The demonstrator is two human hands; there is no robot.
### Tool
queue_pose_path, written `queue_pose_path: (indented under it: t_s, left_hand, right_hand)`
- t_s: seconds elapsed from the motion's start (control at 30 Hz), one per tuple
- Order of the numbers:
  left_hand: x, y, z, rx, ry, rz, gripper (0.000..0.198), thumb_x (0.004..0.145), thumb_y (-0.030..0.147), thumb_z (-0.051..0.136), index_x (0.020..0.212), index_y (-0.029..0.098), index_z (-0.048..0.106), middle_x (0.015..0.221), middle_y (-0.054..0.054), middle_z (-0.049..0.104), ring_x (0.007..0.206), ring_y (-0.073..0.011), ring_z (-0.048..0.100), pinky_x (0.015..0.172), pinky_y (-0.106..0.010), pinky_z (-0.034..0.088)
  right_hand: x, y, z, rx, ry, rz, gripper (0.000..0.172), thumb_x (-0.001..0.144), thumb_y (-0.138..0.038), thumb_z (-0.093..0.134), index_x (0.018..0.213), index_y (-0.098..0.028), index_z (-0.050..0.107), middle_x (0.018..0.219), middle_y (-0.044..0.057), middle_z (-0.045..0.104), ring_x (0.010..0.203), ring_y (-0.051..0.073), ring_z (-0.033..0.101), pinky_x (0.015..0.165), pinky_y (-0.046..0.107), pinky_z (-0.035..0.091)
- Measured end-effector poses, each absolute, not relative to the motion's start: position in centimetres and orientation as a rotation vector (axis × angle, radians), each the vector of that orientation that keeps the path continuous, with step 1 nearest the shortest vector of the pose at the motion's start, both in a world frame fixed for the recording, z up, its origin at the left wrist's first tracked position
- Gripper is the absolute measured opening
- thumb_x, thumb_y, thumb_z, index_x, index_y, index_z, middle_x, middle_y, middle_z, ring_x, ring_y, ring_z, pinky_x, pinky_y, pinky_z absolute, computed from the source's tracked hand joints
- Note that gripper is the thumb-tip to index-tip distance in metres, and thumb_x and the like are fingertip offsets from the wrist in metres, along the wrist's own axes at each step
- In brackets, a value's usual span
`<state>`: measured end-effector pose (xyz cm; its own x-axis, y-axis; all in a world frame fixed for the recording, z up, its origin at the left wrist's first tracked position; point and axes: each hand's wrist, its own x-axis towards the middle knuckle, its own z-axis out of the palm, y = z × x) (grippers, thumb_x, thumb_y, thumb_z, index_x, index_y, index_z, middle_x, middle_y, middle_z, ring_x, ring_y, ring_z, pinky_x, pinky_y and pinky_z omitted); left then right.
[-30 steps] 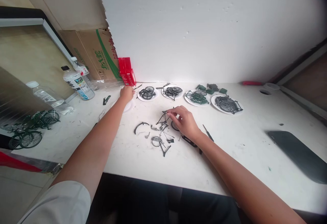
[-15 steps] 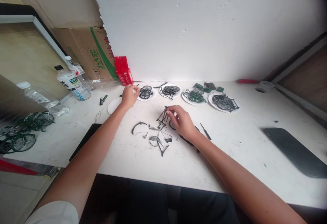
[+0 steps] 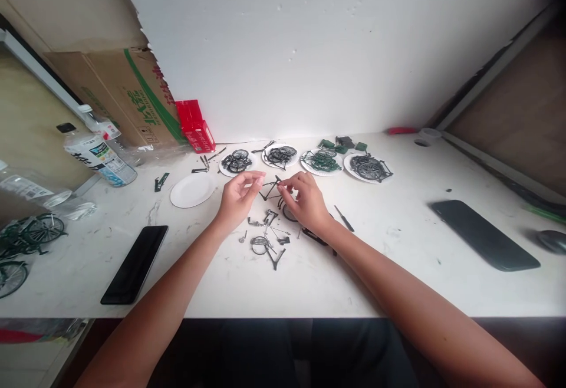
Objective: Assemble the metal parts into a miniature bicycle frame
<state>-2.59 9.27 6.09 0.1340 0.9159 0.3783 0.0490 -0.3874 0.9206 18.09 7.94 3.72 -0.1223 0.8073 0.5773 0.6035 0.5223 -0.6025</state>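
Note:
My right hand (image 3: 304,200) is closed in a pinch on the dark frame of a miniature bicycle (image 3: 266,192), which is raised above the table with its saddle up. Close to the frame's left end, my left hand (image 3: 240,199) has thumb and fingers pressed together; what lies between them, if anything, is too small to make out. Below the hands are loose bicycle parts: a small wheel ring (image 3: 259,245), a forked black piece (image 3: 276,260) and several thin rods. More dark parts lie partly hidden under my right wrist. A small screwdriver (image 3: 345,219) rests right of that hand.
Several paper plates hold bicycle parts along the back, one with green pieces (image 3: 322,162); a bare plate (image 3: 193,191) is at left. Phone (image 3: 135,265), bottles (image 3: 101,157), red box (image 3: 194,127) and assembled green bicycles (image 3: 33,237) stand left. A dark slab (image 3: 486,234) lies right.
My left hand has come back from beside the rear plates, moving right and nearer, to the bicycle frame. My right hand still pinches the frame, now turned. The view has shifted to the right.

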Motion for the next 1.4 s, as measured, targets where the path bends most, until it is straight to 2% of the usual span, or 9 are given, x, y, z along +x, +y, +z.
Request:
queue_pose_path:
  t_s: [0.07, 0.23, 0.37, 0.47, 0.6, 0.7, 1.03, 1.27, 1.4]
  left_hand:
    - [-2.5, 9.3, 5.5, 1.687, 0.939, 1.306, 0.028, 0.094, 0.048, 0.074, 0.1, 0.021, 0.076, 0.124, -0.012, 0.075, 0.121, -0.0255, 0.069, 0.1, -0.037, 0.056]
    - [-2.4, 9.7, 3.8, 1.637, 0.985, 1.23, 0.029, 0.091, 0.048, 0.078, 0.1, 0.02, 0.078, 0.104, -0.011, 0.08, 0.099, -0.0252, 0.076, 0.093, -0.038, 0.059]
    - [-2.6, 10.0, 3.5, 1.524, 1.026, 1.268, 0.035, 0.088, 0.05, 0.08, 0.103, 0.018, 0.079, 0.103, -0.012, 0.081, 0.098, -0.0257, 0.076, 0.096, -0.04, 0.058]
    - [-2.8, 10.2, 3.7, 1.476, 1.047, 1.317, 0.038, 0.087, 0.052, 0.081, 0.103, 0.017, 0.079, 0.102, -0.012, 0.081, 0.098, -0.0249, 0.076, 0.099, -0.04, 0.057]
    - [-2.8, 10.5, 3.8, 1.408, 1.002, 1.368, 0.039, 0.084, 0.052, 0.083, 0.1, 0.017, 0.079, 0.099, -0.01, 0.08, 0.097, -0.0232, 0.074, 0.1, -0.04, 0.055]
    - [-2.7, 10.7, 3.5, 1.364, 0.97, 1.368, 0.038, 0.083, 0.051, 0.085, 0.1, 0.017, 0.079, 0.098, -0.01, 0.08, 0.095, -0.0218, 0.074, 0.1, -0.039, 0.055]
    - [-2.8, 10.9, 2.5, 1.227, 0.952, 1.169, 0.038, 0.083, 0.052, 0.084, 0.102, 0.02, 0.077, 0.113, -0.011, 0.077, 0.107, -0.0232, 0.071, 0.097, -0.04, 0.056]
    - [-3.1, 11.3, 2.3, 1.59, 1.333, 1.564, 0.031, 0.09, 0.051, 0.076, 0.099, 0.022, 0.077, 0.121, -0.011, 0.067, 0.116, -0.0237, 0.065, 0.092, -0.034, 0.055]
    - [-2.8, 10.6, 2.7, 1.781, 1.294, 1.571, 0.026, 0.094, 0.049, 0.072, 0.101, 0.024, 0.078, 0.111, -0.009, 0.064, 0.091, -0.0181, 0.062, 0.075, -0.031, 0.052]
  right_hand:
    - [18.1, 8.0, 3.5, -1.157, -1.809, 0.254, 0.026, 0.106, -0.045, 0.058, 0.104, -0.025, 0.074, 0.096, 0.009, 0.063, 0.099, 0.029, 0.057, 0.081, 0.042, 0.051]
    - [18.1, 8.2, 3.4, -1.12, -1.82, 0.219, 0.023, 0.105, -0.043, 0.06, 0.105, -0.026, 0.075, 0.099, 0.01, 0.058, 0.103, 0.029, 0.057, 0.094, 0.048, 0.051]
    - [18.3, 8.2, 3.6, -1.113, -1.77, 0.282, 0.03, 0.103, -0.047, 0.063, 0.126, -0.028, 0.069, 0.114, 0.011, 0.059, 0.112, 0.03, 0.058, 0.1, 0.049, 0.051]
    - [18.5, 8.4, 3.3, -1.136, -1.689, 0.395, 0.043, 0.103, -0.054, 0.061, 0.136, -0.026, 0.062, 0.119, 0.012, 0.064, 0.113, 0.029, 0.061, 0.092, 0.045, 0.054]
    - [18.6, 9.0, 2.8, -1.139, -1.582, 0.629, 0.045, 0.103, -0.063, 0.055, 0.113, -0.022, 0.07, 0.115, 0.012, 0.073, 0.104, 0.026, 0.066, 0.077, 0.038, 0.054]
    - [18.5, 9.3, 2.8, -1.113, -1.533, 0.737, 0.048, 0.099, -0.067, 0.059, 0.104, -0.021, 0.072, 0.113, 0.01, 0.075, 0.095, 0.024, 0.066, 0.076, 0.036, 0.053]
    - [18.6, 9.2, 3.3, -0.952, -1.417, 1.043, 0.048, 0.092, -0.069, 0.068, 0.105, -0.024, 0.074, 0.099, 0.005, 0.071, 0.078, 0.017, 0.059, 0.07, 0.031, 0.054]
    - [18.4, 9.3, 3.1, -1.015, -1.401, 0.954, 0.049, 0.093, -0.069, 0.066, 0.107, -0.022, 0.073, 0.093, 0.006, 0.07, 0.081, 0.019, 0.061, 0.067, 0.031, 0.053]
    - [18.3, 9.3, 2.9, -1.002, -1.416, 0.946, 0.051, 0.092, -0.069, 0.067, 0.105, -0.021, 0.074, 0.1, 0.008, 0.074, 0.084, 0.02, 0.063, 0.072, 0.033, 0.053]
